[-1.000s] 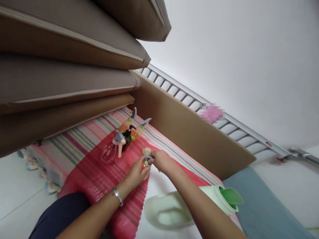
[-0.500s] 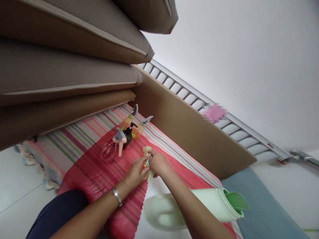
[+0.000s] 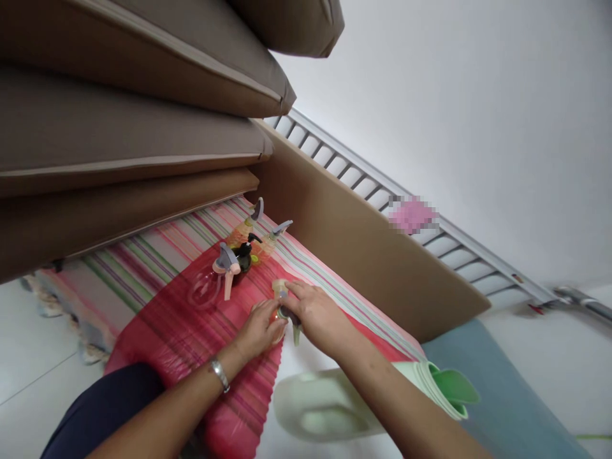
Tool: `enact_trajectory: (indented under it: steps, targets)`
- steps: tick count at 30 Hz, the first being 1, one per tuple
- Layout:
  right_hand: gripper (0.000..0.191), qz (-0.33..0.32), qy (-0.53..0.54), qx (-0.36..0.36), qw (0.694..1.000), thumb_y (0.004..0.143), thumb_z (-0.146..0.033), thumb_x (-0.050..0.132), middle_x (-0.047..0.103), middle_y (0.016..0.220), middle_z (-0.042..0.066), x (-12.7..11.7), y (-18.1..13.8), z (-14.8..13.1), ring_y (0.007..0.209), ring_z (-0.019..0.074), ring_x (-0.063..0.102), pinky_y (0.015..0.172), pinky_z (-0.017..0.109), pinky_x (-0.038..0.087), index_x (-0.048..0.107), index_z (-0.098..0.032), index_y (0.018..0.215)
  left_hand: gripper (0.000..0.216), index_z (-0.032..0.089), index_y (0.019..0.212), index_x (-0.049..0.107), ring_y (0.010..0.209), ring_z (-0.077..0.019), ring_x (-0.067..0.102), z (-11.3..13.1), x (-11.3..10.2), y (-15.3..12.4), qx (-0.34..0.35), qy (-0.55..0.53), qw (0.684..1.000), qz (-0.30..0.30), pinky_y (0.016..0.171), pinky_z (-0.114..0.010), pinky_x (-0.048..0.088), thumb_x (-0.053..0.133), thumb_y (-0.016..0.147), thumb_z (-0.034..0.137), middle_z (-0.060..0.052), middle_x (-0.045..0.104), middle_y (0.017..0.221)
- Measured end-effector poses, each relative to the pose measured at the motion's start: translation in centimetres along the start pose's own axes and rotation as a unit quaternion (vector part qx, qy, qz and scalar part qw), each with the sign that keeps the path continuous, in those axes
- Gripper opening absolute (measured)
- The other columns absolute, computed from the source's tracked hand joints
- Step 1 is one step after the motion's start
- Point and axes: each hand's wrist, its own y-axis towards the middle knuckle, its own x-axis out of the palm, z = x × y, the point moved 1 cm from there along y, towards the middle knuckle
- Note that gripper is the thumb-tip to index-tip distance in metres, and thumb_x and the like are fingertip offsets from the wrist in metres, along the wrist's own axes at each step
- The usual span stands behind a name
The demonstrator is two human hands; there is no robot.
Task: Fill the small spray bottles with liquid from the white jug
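Note:
Over the front edge of the red plastic bag (image 3: 239, 376), my left hand (image 3: 261, 328) is closed around a small bottle (image 3: 277, 317) with orange showing. My right hand (image 3: 320, 315) grips its spray head, with a pale green nozzle or trigger (image 3: 297, 335) poking out below the fingers. Fingers hide most of the bottle, and whether the head is seated on it I cannot tell. Just behind stands a cream-coloured top (image 3: 278, 286). Farther left are a clear pinkish bottle (image 3: 205, 290) with a grey and peach spray head (image 3: 226, 260) and a dark pump bottle (image 3: 243, 260).
Two yellowish spray bottles (image 3: 239, 234) stand beyond the dark one on the striped cloth (image 3: 157, 245). A pale green jug-like container (image 3: 315, 408) lies at right, a green scoop-shaped piece (image 3: 454, 386) at its end. Brown cushions (image 3: 134, 146) overhang the left; a brown board (image 3: 363, 236) stands behind.
My right hand has shifted right and turned, its fingers now more stretched over the spray head, and the pale green part shows more. My left hand stays on the bottle.

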Motion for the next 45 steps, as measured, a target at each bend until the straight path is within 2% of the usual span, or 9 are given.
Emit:
enact_trajectory:
  steps: [7, 14, 20, 23, 28, 34, 37, 41, 45]
  targets:
    - [0.021, -0.024, -0.066, -0.074, 0.995, 0.091, -0.022, 0.049, 0.060, 0.116, 0.008, 0.5, 1.0, 1.2, 0.107, 0.0217, 0.053, 0.083, 0.032, 0.038, 0.064, -0.022, 0.106, 0.030, 0.020, 0.110, 0.060, 0.101, -0.0243, 0.057, -0.2, -0.1, 0.0, 0.004, -0.008, 1.000, 0.000, 0.094, -0.039, 0.042, 0.058, 0.080, 0.022, -0.008, 0.066, 0.108]
    - [0.014, -0.035, -0.090, -0.013, 0.995, 0.082, -0.016, 0.054, 0.065, 0.090, 0.010, 1.4, 2.4, 1.2, 0.077, 0.0217, 0.060, 0.065, 0.031, 0.038, 0.065, -0.015, 0.090, 0.034, 0.020, 0.104, 0.063, 0.098, -0.0253, 0.057, -1.0, 0.4, 0.0, -0.006, -0.014, 1.000, 0.017, 0.091, -0.040, 0.043, 0.063, 0.071, 0.017, -0.007, 0.066, 0.103]
    - [0.017, -0.063, -0.045, -0.042, 0.996, 0.082, -0.018, 0.054, 0.066, 0.096, 0.008, 2.2, 2.8, 1.4, 0.091, 0.0211, 0.059, 0.076, 0.030, 0.038, 0.067, -0.020, 0.093, 0.029, 0.018, 0.099, 0.062, 0.093, -0.0230, 0.059, -1.7, 0.6, 0.3, -0.015, -0.028, 0.999, 0.021, 0.086, -0.037, 0.046, 0.063, 0.070, 0.015, -0.007, 0.066, 0.098]
    - [0.012, -0.074, -0.012, -0.001, 0.997, 0.078, -0.018, 0.060, 0.068, 0.091, 0.006, 2.9, 2.9, 2.3, 0.087, 0.0197, 0.061, 0.074, 0.027, 0.039, 0.068, -0.020, 0.087, 0.038, 0.017, 0.100, 0.061, 0.093, -0.0238, 0.060, -2.0, 0.7, 0.1, -0.017, -0.028, 0.999, 0.012, 0.085, -0.037, 0.048, 0.073, 0.064, 0.021, -0.007, 0.065, 0.099]
    - [0.021, -0.085, 0.050, 0.151, 0.984, 0.072, -0.033, 0.068, 0.071, 0.084, 0.002, 3.7, 3.1, 3.1, 0.076, 0.0182, 0.065, 0.058, 0.023, 0.040, 0.067, -0.022, 0.090, 0.049, 0.020, 0.104, 0.062, 0.100, -0.0260, 0.059, -2.4, 1.1, -0.3, -0.019, -0.025, 1.000, 0.003, 0.091, -0.041, 0.046, 0.079, 0.058, 0.024, -0.007, 0.065, 0.106]
    - [0.043, -0.084, 0.100, 0.304, 0.944, 0.083, -0.056, 0.047, 0.070, 0.069, 0.006, 3.9, 3.7, 2.0, 0.063, 0.0193, 0.066, 0.051, 0.025, 0.041, 0.068, -0.018, 0.087, 0.065, 0.018, 0.114, 0.055, 0.109, -0.0294, 0.056, -2.4, 1.5, -0.7, -0.041, -0.020, 0.998, 0.036, 0.097, -0.048, 0.042, 0.082, 0.054, 0.021, -0.011, 0.062, 0.114]
    - [0.048, -0.071, 0.108, 0.324, 0.937, 0.083, -0.060, 0.044, 0.070, 0.070, 0.009, 3.8, 3.8, 1.5, 0.068, 0.0221, 0.066, 0.054, 0.027, 0.041, 0.068, -0.018, 0.086, 0.063, 0.018, 0.112, 0.056, 0.107, -0.0290, 0.056, -2.2, 1.4, -0.8, -0.040, -0.020, 0.998, 0.041, 0.096, -0.048, 0.042, 0.082, 0.055, 0.022, -0.011, 0.063, 0.111]
    - [0.048, -0.041, 0.121, 0.316, 0.940, 0.076, -0.060, 0.055, 0.071, 0.086, 0.010, 3.5, 3.3, 1.6, 0.080, 0.0248, 0.066, 0.059, 0.028, 0.042, 0.065, -0.019, 0.098, 0.059, 0.019, 0.108, 0.057, 0.104, -0.0280, 0.056, -2.2, 1.3, -0.7, -0.030, -0.018, 0.999, 0.040, 0.095, -0.046, 0.043, 0.082, 0.055, 0.021, -0.009, 0.064, 0.107]
    - [0.031, -0.013, 0.158, 0.254, 0.954, 0.075, -0.039, 0.063, 0.070, 0.094, -0.001, 3.4, 2.9, 2.0, 0.084, 0.0170, 0.063, 0.065, 0.023, 0.040, 0.061, -0.028, 0.104, 0.055, 0.018, 0.105, 0.058, 0.101, -0.0275, 0.057, -2.5, 1.4, -0.6, -0.026, -0.010, 0.999, 0.037, 0.092, -0.045, 0.044, 0.081, 0.055, 0.020, -0.009, 0.063, 0.105]
